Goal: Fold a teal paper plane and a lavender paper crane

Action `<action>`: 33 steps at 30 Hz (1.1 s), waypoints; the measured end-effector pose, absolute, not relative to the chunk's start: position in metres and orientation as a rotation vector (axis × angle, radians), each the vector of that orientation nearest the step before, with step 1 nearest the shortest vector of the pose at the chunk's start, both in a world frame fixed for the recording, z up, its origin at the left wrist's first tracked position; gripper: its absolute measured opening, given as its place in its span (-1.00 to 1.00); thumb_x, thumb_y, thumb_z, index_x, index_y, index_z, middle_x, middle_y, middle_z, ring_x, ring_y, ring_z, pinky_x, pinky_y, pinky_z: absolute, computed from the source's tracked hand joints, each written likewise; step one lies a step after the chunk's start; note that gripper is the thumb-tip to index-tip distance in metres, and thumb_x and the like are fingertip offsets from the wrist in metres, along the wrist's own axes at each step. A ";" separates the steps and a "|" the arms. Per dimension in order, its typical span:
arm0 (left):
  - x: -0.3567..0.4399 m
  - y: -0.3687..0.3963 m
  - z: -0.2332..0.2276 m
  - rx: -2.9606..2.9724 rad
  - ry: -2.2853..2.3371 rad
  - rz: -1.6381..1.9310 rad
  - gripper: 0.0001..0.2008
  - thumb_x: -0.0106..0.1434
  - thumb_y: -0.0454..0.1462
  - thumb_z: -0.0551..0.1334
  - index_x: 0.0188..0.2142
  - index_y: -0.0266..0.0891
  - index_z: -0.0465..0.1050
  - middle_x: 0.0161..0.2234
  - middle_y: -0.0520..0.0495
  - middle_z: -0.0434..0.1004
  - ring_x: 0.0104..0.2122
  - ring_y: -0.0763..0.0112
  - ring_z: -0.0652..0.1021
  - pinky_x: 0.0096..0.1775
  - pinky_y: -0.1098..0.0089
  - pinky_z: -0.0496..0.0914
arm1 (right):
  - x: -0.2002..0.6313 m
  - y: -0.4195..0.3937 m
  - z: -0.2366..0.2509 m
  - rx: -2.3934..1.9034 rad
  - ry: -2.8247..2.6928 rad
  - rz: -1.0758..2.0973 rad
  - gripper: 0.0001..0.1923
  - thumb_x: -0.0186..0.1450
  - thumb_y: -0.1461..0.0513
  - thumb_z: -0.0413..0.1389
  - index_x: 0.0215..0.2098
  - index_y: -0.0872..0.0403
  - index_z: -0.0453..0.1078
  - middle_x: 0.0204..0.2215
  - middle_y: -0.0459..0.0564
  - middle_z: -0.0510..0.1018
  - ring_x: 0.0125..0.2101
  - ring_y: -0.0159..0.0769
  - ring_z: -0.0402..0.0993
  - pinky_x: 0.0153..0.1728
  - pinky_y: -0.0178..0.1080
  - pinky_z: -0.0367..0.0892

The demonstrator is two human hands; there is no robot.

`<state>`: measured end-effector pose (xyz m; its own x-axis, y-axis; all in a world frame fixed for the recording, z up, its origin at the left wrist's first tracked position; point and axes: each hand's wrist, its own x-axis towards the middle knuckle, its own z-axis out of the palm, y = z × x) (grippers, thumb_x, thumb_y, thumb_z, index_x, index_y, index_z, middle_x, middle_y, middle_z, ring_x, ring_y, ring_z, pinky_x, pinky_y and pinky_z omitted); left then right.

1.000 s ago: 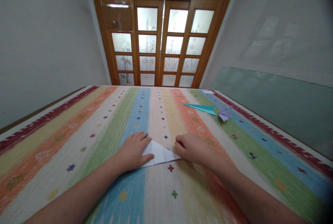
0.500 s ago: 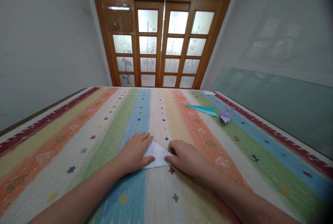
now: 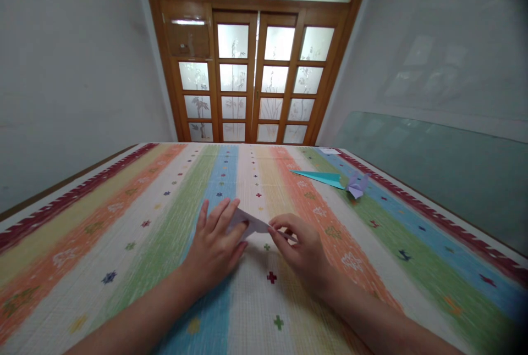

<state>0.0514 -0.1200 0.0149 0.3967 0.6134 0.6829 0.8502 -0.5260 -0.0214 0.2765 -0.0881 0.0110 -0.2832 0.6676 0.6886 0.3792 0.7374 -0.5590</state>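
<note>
A folded sheet of white paper (image 3: 256,222) is held between my two hands, tilted up off the striped tablecloth (image 3: 251,311). My left hand (image 3: 216,242) grips its left side, with some fingers spread behind or along it and the thumb near its lower edge. My right hand (image 3: 301,245) pinches the narrow right end between thumb and forefinger, and a thin tip of the paper pokes out past those fingers. Part of the paper lies hidden behind my left fingers.
Farther back on the right lie a turquoise folded-paper plane (image 3: 319,177) and a small purple origami piece (image 3: 357,185). A white slip (image 3: 329,151) rests near the far right edge. Beyond the table stand wooden doors with glass panes (image 3: 256,77).
The folded paper has come up off the cloth and tilted. My left hand has shifted from pressing it flat to gripping it; my right hand pinches its end. The view has tipped slightly upward.
</note>
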 end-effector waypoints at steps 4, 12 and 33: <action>0.052 -0.124 0.015 -2.271 -1.320 -0.973 -0.68 0.29 -0.14 0.25 -0.01 -0.19 0.51 0.37 -0.29 0.01 0.33 -0.13 0.08 0.29 -0.23 -0.22 | 0.275 -0.093 0.016 -0.412 -2.059 0.069 -0.85 0.26 0.37 0.21 -0.25 0.04 0.39 -0.23 0.00 0.60 -0.20 -0.26 0.52 -0.15 -0.19 0.43; 0.049 -0.129 0.018 -2.573 -1.441 -1.172 -0.46 0.26 -0.29 0.18 0.25 -0.20 0.28 0.43 -0.18 -0.36 0.38 -0.11 -0.15 0.29 -0.17 -0.19 | 0.268 -0.097 0.017 -0.271 -2.150 -0.224 -0.98 0.30 0.27 0.19 -0.29 0.02 0.47 -0.19 -0.10 0.64 -0.03 -0.18 0.46 0.22 0.03 0.14; 0.043 -0.098 -0.004 -2.511 -2.302 -2.877 -0.70 0.09 -0.27 0.27 -0.17 -0.32 0.56 -0.29 -0.11 0.63 -0.35 0.28 0.56 -0.25 0.38 0.38 | 0.276 -0.082 -0.002 -0.706 -2.030 0.382 -0.31 0.29 0.12 0.19 0.33 -0.09 0.08 0.31 0.15 0.19 0.29 0.00 0.10 0.26 0.14 0.06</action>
<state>0.0425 -0.0979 -0.0044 0.1454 0.9883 -0.0449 -0.2606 0.0821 0.9619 0.2756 -0.0822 -0.0021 -0.4096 0.6168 0.6722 0.3304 0.7871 -0.5208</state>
